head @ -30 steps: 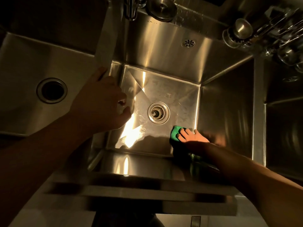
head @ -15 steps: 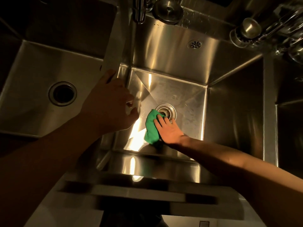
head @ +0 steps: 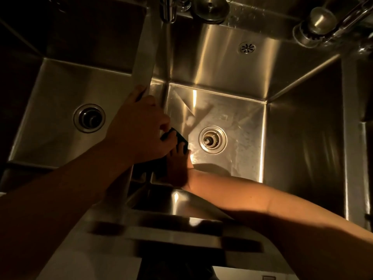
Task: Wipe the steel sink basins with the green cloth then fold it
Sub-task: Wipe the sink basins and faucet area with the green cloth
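Note:
The green cloth (head: 180,138) looks dark in shadow on the floor of the middle steel basin (head: 238,118), just left of its drain (head: 212,139). My right hand (head: 178,164) lies flat on the cloth with fingers spread, pressing it down; most of the cloth is hidden under this hand and behind my left hand. My left hand (head: 139,126) grips the divider (head: 144,63) between the left basin (head: 50,110) and the middle one, thumb on top and fingers curled over its edge.
The left basin has its own drain (head: 88,117). A faucet (head: 167,9) hangs above the divider, and an overflow grille (head: 247,47) sits in the middle basin's back wall. Steel fittings (head: 316,19) crowd the top right. The sink's front rim (head: 171,229) is below my arms.
My right hand has swept the cloth leftward across the basin floor, from the right front corner past the drain to the left wall. My left hand has kept its hold on the divider.

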Tool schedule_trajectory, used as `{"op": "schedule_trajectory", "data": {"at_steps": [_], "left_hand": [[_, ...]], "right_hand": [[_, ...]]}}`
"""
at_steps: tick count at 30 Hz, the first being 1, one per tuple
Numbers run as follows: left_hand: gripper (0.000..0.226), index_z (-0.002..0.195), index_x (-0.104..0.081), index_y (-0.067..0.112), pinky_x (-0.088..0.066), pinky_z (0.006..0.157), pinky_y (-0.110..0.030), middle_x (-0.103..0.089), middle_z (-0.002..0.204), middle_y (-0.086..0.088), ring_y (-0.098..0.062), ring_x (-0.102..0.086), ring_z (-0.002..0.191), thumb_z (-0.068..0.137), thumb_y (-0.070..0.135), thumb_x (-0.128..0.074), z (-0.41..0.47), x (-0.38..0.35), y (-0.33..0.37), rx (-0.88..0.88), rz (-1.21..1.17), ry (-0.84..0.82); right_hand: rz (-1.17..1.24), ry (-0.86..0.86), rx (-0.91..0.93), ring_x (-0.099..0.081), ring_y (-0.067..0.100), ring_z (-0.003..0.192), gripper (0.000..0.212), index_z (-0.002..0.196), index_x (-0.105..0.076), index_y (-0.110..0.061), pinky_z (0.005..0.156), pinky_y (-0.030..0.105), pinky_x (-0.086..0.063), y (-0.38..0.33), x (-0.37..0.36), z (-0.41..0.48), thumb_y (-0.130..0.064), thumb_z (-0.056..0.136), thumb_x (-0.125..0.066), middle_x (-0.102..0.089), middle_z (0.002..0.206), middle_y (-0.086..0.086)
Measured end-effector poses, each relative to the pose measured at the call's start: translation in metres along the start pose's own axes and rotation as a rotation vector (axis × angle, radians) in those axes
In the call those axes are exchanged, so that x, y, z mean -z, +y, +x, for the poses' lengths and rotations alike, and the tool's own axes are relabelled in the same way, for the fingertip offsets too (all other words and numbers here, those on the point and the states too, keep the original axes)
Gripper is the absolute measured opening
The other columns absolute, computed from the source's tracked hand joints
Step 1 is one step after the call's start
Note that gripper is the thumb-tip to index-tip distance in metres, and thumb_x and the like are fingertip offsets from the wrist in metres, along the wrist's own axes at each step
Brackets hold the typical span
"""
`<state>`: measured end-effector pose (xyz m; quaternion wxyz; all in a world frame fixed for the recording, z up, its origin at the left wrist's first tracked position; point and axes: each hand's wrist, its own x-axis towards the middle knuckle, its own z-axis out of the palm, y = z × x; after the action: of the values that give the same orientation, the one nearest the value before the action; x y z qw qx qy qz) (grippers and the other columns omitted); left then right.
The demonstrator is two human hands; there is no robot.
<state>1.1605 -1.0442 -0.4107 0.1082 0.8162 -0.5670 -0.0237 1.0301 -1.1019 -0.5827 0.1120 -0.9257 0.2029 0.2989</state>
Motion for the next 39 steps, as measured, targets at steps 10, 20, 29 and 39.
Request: {"op": "schedule_trajectory", "data": {"at_steps": [10,20,29,39], "left_hand": [[0.031,0.064,-0.069,0.025,-0.016,0.125,-0.046,-0.057,0.060,0.010,-0.014,-0.057,0.087,0.082,0.049,-0.059,0.000,0.006,0.004,0.023,-0.022,-0.021],[0.028,0.065,-0.065,0.026,-0.019,0.123,-0.050,-0.057,0.062,0.013,-0.011,-0.055,0.088,0.082,0.048,-0.058,0.000,0.002,0.003,0.021,-0.081,-0.020],[0.027,0.063,-0.067,0.027,-0.023,0.121,-0.052,-0.059,0.063,0.015,-0.012,-0.059,0.090,0.081,0.045,-0.059,0.002,0.004,0.002,0.033,-0.092,-0.027],[0.026,0.059,-0.063,0.026,-0.022,0.122,-0.049,-0.056,0.060,0.015,-0.010,-0.056,0.084,0.079,0.042,-0.063,0.008,0.001,-0.001,0.042,-0.131,0.007]], "right_hand": [[0.026,0.149,0.016,-0.037,0.043,0.134,0.114,0.160,-0.014,-0.014,0.107,0.059,-0.035,0.006,-0.003,0.015,-0.070,0.076,-0.067,-0.026,0.156,0.020],[0.139,0.202,-0.144,-0.028,0.043,0.142,0.085,0.157,-0.019,-0.013,0.103,0.063,-0.037,0.036,0.046,0.095,-0.050,0.090,-0.056,-0.018,0.161,0.020],[0.235,0.240,-0.147,-0.022,0.043,0.145,0.115,0.160,-0.014,-0.022,0.112,0.058,-0.032,0.061,0.085,0.148,-0.060,0.072,-0.077,-0.013,0.165,0.014],[0.221,0.194,0.089,-0.007,0.044,0.152,0.100,0.161,-0.014,-0.024,0.123,0.054,-0.013,0.080,0.092,0.168,-0.054,0.083,-0.069,-0.010,0.169,-0.002]]}}
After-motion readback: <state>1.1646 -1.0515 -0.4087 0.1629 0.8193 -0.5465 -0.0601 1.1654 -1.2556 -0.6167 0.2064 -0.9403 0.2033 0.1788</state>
